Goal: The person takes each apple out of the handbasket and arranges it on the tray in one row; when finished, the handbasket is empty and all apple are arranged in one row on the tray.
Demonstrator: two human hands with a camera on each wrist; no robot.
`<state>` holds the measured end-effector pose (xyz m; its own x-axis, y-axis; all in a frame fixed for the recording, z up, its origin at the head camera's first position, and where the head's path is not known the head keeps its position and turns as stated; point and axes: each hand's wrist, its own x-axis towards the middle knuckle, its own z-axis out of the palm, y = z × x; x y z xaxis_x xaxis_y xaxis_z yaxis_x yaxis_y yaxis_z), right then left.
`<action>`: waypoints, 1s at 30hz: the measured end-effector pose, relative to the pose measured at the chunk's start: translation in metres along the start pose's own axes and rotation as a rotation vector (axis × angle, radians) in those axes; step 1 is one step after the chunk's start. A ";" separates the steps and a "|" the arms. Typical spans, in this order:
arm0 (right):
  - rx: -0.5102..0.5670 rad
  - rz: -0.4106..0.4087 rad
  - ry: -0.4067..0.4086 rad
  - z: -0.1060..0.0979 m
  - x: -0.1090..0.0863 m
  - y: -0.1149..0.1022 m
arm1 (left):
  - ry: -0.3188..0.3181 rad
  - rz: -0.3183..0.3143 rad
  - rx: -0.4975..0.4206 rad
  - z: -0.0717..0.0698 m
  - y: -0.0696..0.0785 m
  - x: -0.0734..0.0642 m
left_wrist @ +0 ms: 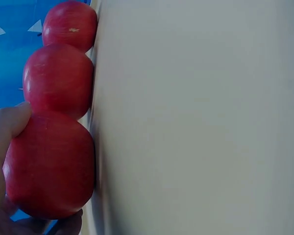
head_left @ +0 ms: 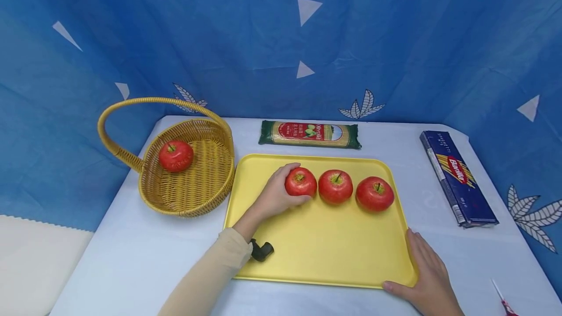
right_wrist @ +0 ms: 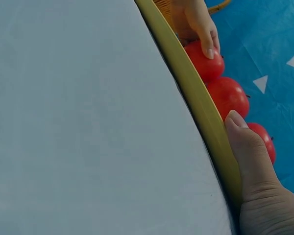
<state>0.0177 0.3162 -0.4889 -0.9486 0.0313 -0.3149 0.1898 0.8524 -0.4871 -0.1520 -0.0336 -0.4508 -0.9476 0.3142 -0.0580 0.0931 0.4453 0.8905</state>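
My left hand (head_left: 276,194) grips the leftmost red apple (head_left: 300,182) on the yellow tray (head_left: 333,243), thumb on its near side and fingers behind it. To its right stand a second apple (head_left: 335,187) and a third apple (head_left: 374,194), stems up, in a row near the tray's back rim. At the tray's front right corner is my right hand (head_left: 426,272). Its straight fingers lie along the right rim, while the thumb (right_wrist: 247,147) rests against the front rim. Another apple (head_left: 176,156) lies inside the wicker basket (head_left: 206,169).
Behind the tray lies a green-ended spaghetti packet (head_left: 309,134). A blue Barilla spaghetti box (head_left: 458,179) is at the right. A dark band-like object (head_left: 262,251) shows beside the left sleeve. Scissors or a similar red-handled tool (head_left: 507,306) lie at the front right edge.
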 end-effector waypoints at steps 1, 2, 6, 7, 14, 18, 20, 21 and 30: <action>0.001 -0.001 0.002 0.000 0.000 0.000 | -0.002 -0.001 -0.001 0.000 0.000 0.000; 0.003 -0.004 0.005 0.000 0.000 0.000 | -0.004 -0.004 -0.002 0.000 0.000 -0.001; 0.007 -0.012 0.012 0.001 0.000 0.001 | -0.011 -0.013 0.000 -0.003 0.002 -0.002; 0.005 -0.014 0.014 0.001 0.000 0.001 | -0.012 -0.009 0.003 -0.004 0.003 -0.003; -0.010 -0.033 0.021 0.002 0.000 0.004 | 0.028 0.036 0.091 -0.017 0.016 -0.019; -0.008 -0.048 0.023 0.002 -0.001 0.005 | 0.082 0.091 0.136 -0.039 0.030 -0.040; -0.012 -0.047 0.021 0.002 -0.001 0.005 | 0.115 0.125 0.145 -0.054 0.036 -0.051; -0.012 -0.046 0.021 0.002 -0.001 0.004 | 0.135 0.134 0.155 -0.061 0.037 -0.056; -0.002 -0.052 0.015 0.002 0.000 0.004 | 0.405 0.077 0.251 -0.125 0.015 -0.096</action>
<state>0.0192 0.3186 -0.4919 -0.9608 -0.0048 -0.2771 0.1402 0.8539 -0.5012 -0.0977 -0.1621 -0.3752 -0.9732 0.0248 0.2284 0.1914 0.6375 0.7463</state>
